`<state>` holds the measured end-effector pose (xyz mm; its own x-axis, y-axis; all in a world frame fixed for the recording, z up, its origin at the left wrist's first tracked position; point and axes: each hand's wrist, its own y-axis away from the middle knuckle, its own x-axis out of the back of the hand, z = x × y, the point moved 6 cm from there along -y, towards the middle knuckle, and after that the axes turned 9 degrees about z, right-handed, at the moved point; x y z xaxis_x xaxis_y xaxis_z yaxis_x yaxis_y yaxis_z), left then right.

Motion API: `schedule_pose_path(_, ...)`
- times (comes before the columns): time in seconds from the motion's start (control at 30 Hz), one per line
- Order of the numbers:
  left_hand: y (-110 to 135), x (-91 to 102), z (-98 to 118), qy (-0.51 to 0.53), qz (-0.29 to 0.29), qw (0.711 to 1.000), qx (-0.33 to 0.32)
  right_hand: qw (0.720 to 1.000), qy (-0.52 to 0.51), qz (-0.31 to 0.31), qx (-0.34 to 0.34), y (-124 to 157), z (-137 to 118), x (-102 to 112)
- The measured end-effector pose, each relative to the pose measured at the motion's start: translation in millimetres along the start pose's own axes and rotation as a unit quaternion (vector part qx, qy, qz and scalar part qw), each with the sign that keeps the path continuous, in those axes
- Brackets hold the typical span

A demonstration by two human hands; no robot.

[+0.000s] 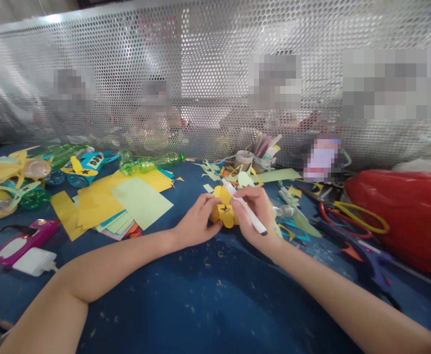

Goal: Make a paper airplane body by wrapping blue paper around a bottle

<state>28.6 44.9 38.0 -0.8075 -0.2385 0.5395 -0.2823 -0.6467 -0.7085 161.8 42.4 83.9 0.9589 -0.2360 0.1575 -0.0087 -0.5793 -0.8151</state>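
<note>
My left hand (pixel 195 221) grips the left side of a small yellow paper craft (pixel 226 219) with its fingers and thumb. A black star is drawn on the craft, and rounded yellow flaps stick out above and below it. Between the fingers of my right hand (pixel 261 214) is a white marker (pixel 251 216), slanted across the craft. Its dark end points down toward me, while the other end is over the upper yellow flap. Beyond my right hand shows a clear plastic bottle (pixel 285 210); whether it joins the craft is hidden.
Coloured paper sheets (pixel 141 196) and bottle planes (pixel 84 169) lie at left, near a purple power strip (pixel 25 241). Paper scraps (pixel 245 178) sit beyond my hands. At right are scissors (pixel 363 216), a blue glue gun (pixel 366 250) and a red bag (pixel 403 211). A perforated metal screen (pixel 208 64) stands behind.
</note>
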Motion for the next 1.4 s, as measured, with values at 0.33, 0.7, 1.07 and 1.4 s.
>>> schedule_pose_path(0.33,-2,10.6,-16,0.003,0.070,0.995,0.069,0.984,-0.090,-0.029,-0.150,1,25,-2)
schedule_pose_path(0.7,-2,8.1,-35,0.131,0.096,0.973,0.165,0.969,-0.101,-0.029,-0.225,6,35,-8)
schedule_pose_path(1.07,-3,9.3,-33,0.160,0.096,0.967,0.174,0.978,-0.056,-0.045,-0.198,-7,26,-5)
schedule_pose_path(1.4,1,5.3,-45,0.140,0.091,0.967,0.195,0.972,-0.042,-0.072,-0.219,-9,30,-6)
